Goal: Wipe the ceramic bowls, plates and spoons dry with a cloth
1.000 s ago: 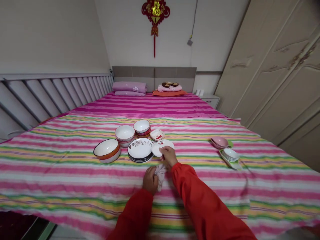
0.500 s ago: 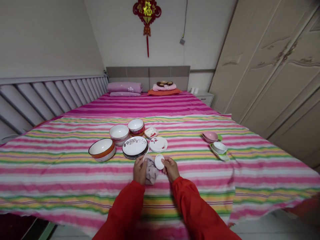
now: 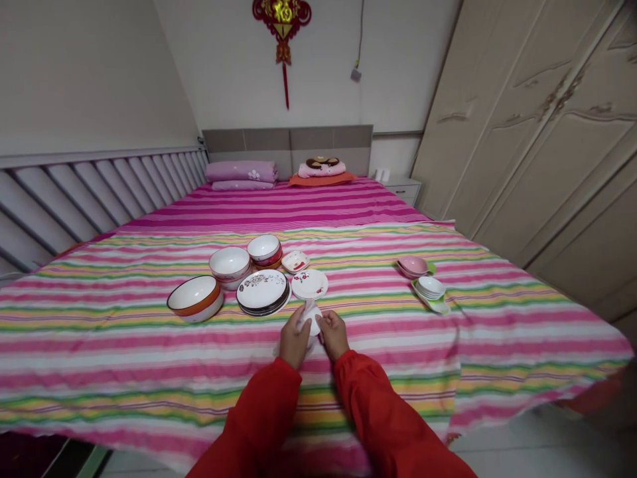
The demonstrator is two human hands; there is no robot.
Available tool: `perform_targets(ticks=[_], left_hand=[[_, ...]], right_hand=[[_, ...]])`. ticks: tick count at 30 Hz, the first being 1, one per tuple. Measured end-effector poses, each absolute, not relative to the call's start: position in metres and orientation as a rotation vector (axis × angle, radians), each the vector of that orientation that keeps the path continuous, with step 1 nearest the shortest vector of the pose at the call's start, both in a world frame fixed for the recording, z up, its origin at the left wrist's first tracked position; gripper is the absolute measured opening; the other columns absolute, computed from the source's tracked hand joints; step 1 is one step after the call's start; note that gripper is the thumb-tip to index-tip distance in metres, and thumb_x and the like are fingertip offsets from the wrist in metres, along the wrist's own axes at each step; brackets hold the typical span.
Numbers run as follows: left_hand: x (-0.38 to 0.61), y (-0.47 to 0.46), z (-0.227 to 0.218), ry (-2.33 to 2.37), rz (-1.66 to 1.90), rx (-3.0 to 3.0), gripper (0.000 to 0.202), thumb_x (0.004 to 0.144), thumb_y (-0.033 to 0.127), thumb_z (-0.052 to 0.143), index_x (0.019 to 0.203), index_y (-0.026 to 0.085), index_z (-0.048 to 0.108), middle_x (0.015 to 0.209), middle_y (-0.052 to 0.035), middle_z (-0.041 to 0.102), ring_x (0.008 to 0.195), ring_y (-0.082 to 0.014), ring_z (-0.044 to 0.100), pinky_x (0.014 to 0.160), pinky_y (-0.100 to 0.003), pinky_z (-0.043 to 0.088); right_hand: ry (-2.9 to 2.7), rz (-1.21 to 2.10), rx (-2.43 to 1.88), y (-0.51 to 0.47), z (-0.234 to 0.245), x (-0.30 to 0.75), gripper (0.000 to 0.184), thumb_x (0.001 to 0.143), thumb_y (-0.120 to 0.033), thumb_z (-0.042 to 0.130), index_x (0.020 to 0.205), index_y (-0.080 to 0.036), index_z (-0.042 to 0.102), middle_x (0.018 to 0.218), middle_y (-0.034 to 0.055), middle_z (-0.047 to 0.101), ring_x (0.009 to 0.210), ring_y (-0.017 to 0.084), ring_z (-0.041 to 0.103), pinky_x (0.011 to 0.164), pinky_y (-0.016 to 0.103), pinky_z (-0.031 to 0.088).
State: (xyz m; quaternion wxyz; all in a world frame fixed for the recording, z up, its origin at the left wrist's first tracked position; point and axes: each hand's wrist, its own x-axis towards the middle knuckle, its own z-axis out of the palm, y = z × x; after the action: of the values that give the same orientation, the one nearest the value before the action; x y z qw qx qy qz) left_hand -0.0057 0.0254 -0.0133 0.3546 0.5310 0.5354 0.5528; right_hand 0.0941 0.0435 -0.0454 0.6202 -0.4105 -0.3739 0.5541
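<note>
Striped bedspread (image 3: 149, 345), left hand (image 3: 293, 343) grip clenching cloth (image 3: 305, 312), right hand (image 3: 333, 335) grasping small white dish (image 3: 314, 326), mostly hidden

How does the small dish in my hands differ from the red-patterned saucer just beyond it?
The small dish is held up between the left hand and right hand, a cloth over it; the saucer lies flat on the bedspread, untouched. The small dish looks smaller and plain; the saucer has red marks. Both are round, white.
</note>
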Motion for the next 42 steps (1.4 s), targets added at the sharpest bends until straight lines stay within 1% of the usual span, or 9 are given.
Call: perform_targets(ticks=[2, 7, 12, 16, 20, 24, 28, 35, 42], left_hand=[[-0.011, 0.024, -0.018, 1.454, 1.381, 1.415, 0.044, 0.072, 0.019, 0.053, 0.116, 0.015, 0.058, 0.112, -0.0092, 0.064, 0.103, -0.0212, 0.058, 0.09, -0.035, 0.043], [-0.024, 0.027, -0.009, 1.537, 1.223, 1.59, 0.036, 0.069, 0.011, 0.045, 0.099, 0.011, 0.066, 0.084, -0.0078, 0.07, 0.076, -0.0212, 0.063, 0.073, -0.034, 0.048], [-0.026, 0.03, 0.013, 1.288, 1.14, 1.945, 0.042, 0.068, 0.009, 0.044, 0.102, 0.018, 0.067, 0.097, -0.0046, 0.07, 0.093, -0.0208, 0.061, 0.084, -0.032, 0.044], [-0.023, 0.029, 0.008, 1.314, 1.158, 1.986, 0.045, 0.069, 0.007, 0.041, 0.105, 0.018, 0.066, 0.095, -0.0053, 0.07, 0.089, -0.0212, 0.062, 0.081, -0.032, 0.045], [-0.018, 0.025, -0.014, 1.481, 1.306, 1.71, 0.039, 0.073, 0.015, 0.045, 0.107, 0.015, 0.064, 0.093, -0.0062, 0.07, 0.085, -0.0215, 0.062, 0.078, -0.032, 0.046], [-0.008, 0.027, -0.033, 1.551, 1.374, 1.483, 0.027, 0.074, 0.026, 0.049, 0.092, 0.012, 0.065, 0.075, -0.0035, 0.068, 0.072, -0.0189, 0.06, 0.067, -0.029, 0.047], [-0.009, 0.032, -0.033, 1.506, 1.357, 1.508, 0.026, 0.074, 0.025, 0.046, 0.085, 0.013, 0.066, 0.064, -0.0009, 0.066, 0.062, -0.017, 0.059, 0.06, -0.028, 0.048], [-0.026, 0.03, -0.009, 1.38, 1.385, 1.733, 0.042, 0.066, 0.009, 0.048, 0.104, 0.017, 0.066, 0.108, -0.007, 0.067, 0.104, -0.0246, 0.058, 0.094, -0.039, 0.042], [-0.022, 0.023, -0.015, 1.343, 1.321, 1.913, 0.049, 0.072, 0.005, 0.038, 0.114, 0.019, 0.06, 0.112, -0.0065, 0.065, 0.103, -0.0221, 0.059, 0.091, -0.037, 0.045]], right_hand=[[-0.894, 1.233, -0.968, 0.042, -0.046, 0.093, 0.032, 0.066, -0.044, 0.066, 0.064, -0.02, 0.046, 0.035, -0.0121, 0.041, 0.025, 0.004, 0.031, 0.028, 0.016, 0.022], [-0.975, 1.232, -0.945, 0.037, -0.041, 0.093, 0.03, 0.065, -0.042, 0.067, 0.063, -0.02, 0.047, 0.037, -0.0111, 0.044, 0.026, 0.005, 0.036, 0.03, 0.017, 0.027], [-1.016, 1.249, -0.952, 0.035, -0.039, 0.094, 0.025, 0.064, -0.035, 0.069, 0.06, -0.018, 0.053, 0.035, -0.0085, 0.047, 0.029, 0.006, 0.039, 0.033, 0.018, 0.03], [-0.967, 1.345, -0.941, 0.036, -0.04, 0.095, 0.026, 0.066, -0.039, 0.067, 0.062, -0.018, 0.053, 0.038, -0.0039, 0.056, 0.029, 0.01, 0.046, 0.033, 0.02, 0.036], [-0.872, 1.383, -0.949, 0.039, -0.042, 0.096, 0.031, 0.062, -0.041, 0.07, 0.06, -0.019, 0.049, 0.039, -0.0026, 0.058, 0.03, 0.012, 0.05, 0.033, 0.021, 0.039], [-0.792, 1.408, -0.915, 0.041, -0.043, 0.1, 0.034, 0.059, -0.043, 0.072, 0.06, -0.019, 0.048, 0.04, -0.0022, 0.059, 0.032, 0.011, 0.052, 0.036, 0.02, 0.041], [-0.834, 1.38, -0.903, 0.041, -0.042, 0.1, 0.033, 0.06, -0.044, 0.071, 0.062, -0.019, 0.05, 0.041, -0.0033, 0.058, 0.032, 0.01, 0.049, 0.036, 0.021, 0.04], [-0.873, 1.235, -0.961, 0.036, -0.041, 0.092, 0.018, 0.058, -0.027, 0.069, 0.068, -0.018, 0.057, 0.043, -0.0066, 0.055, 0.037, 0.008, 0.047, 0.036, 0.018, 0.036], [-0.875, 1.272, -0.958, 0.038, -0.045, 0.094, 0.014, 0.062, -0.026, 0.063, 0.061, -0.019, 0.051, 0.041, -0.0053, 0.056, 0.033, 0.009, 0.047, 0.035, 0.02, 0.039]])
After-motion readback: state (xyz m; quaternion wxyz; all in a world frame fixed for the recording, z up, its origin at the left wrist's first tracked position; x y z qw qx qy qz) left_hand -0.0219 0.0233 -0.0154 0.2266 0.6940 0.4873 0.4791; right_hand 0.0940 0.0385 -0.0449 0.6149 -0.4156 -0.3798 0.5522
